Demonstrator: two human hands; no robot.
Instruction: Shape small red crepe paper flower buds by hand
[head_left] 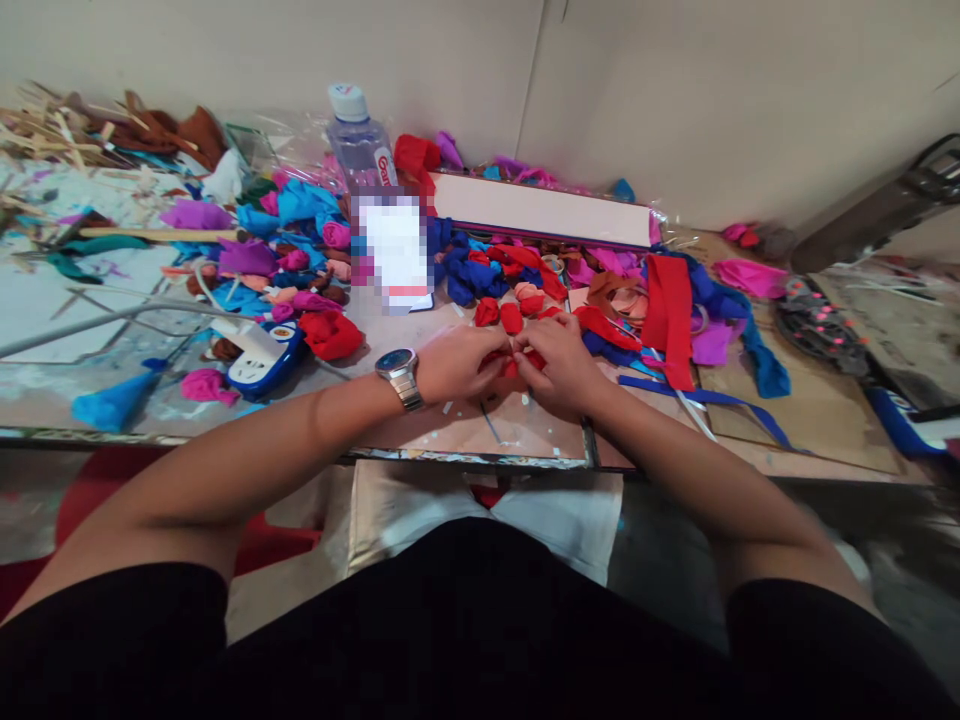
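Note:
Over the front of the table, my left hand (461,364) and my right hand (559,370) meet, fingertips almost touching. Between them they pinch a small red crepe paper piece (513,367); my fingers cover part of it. Just beyond my fingertips lie small rolled buds of red paper (511,318) and peach paper (527,291). To the right of my right hand, a long red paper strip (670,325) drapes over a heap of coloured scraps. A metal watch (399,375) is on my left wrist.
A lit phone (394,250), blurred out, leans before a plastic bottle (360,145). At left are a power strip (266,360) with a plugged-in cable and blue, purple and pink paper pieces (247,258). A long white box (540,208) lies behind. Cardboard (810,410) is at right.

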